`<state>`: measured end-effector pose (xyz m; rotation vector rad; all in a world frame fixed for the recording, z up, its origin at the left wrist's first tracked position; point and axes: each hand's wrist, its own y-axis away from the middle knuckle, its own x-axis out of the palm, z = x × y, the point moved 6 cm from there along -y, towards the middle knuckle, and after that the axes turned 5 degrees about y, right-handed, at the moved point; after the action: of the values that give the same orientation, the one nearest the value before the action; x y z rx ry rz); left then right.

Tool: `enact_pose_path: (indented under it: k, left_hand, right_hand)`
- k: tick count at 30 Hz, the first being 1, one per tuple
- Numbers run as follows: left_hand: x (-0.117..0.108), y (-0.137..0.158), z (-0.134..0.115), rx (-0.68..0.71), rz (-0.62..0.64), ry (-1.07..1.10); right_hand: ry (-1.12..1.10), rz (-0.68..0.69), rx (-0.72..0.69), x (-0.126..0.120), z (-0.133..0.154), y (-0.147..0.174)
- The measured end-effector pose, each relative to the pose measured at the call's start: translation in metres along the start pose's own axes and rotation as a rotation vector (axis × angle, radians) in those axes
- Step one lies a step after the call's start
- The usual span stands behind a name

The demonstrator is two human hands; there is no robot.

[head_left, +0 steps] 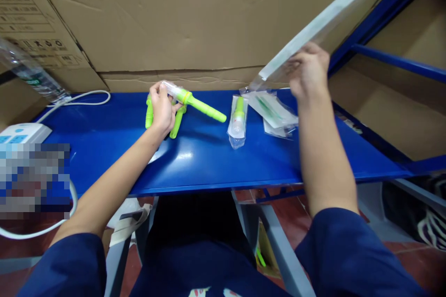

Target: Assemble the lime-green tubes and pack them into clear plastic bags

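My left hand [163, 110] is closed around a lime-green stick with a clear cap [204, 107], its green handle pointing right. Beneath that hand lie more lime-green sticks [178, 123], partly covered by my fingers. My right hand [309, 72], blurred, is raised with curled fingers on a long clear plastic sleeve with a white strip [313, 25], which slants up to the right. Below it, a green stick in a clear wrapper [239, 116] lies on the table. Beside this is a small pile of flat clear packets with white backing [273, 111].
The blue table [209, 162] backs onto a cardboard wall [188, 23]. At left are a white power strip [26, 134], its cable [90, 95] and a clear plastic bottle [38, 76]. A blue metal frame [400, 60] stands at right.
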<state>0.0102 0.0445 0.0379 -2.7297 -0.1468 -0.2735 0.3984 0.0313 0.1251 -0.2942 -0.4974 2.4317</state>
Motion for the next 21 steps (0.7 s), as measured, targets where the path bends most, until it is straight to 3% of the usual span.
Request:
enact_pose_path:
  k: [3, 5, 7, 10, 14, 18, 21]
  left_hand:
    - [0.007, 0.005, 0.007, -0.106, 0.035, -0.006]
    - [0.012, 0.010, 0.007, -0.154, 0.029, -0.007]
    - [0.018, 0.016, 0.004, -0.203, 0.020, 0.026]
    - [0.027, 0.026, 0.002, -0.307, 0.039, 0.086]
    - [0.037, 0.037, 0.002, -0.482, 0.119, 0.144]
    - [0.041, 0.044, 0.002, -0.531, 0.166, 0.120]
    - [0.045, 0.045, 0.005, -0.523, 0.179, 0.086]
  right_hand:
    - [0.033, 0.043, -0.213, -0.025, 0.026, -0.015]
    - [0.315, 0.256, -0.434, -0.024, 0.044, -0.022]
    - [0.629, 0.410, -0.534, -0.017, 0.045, -0.027]
    - [0.904, 0.595, -0.516, -0.001, 0.023, -0.026]
    - [1.053, 0.813, -0.503, 0.017, -0.018, -0.007]
    - [1.145, 0.766, -0.498, 0.004, -0.026, -0.007]
    - [1.205, 0.649, -0.363, -0.018, -0.009, -0.023]
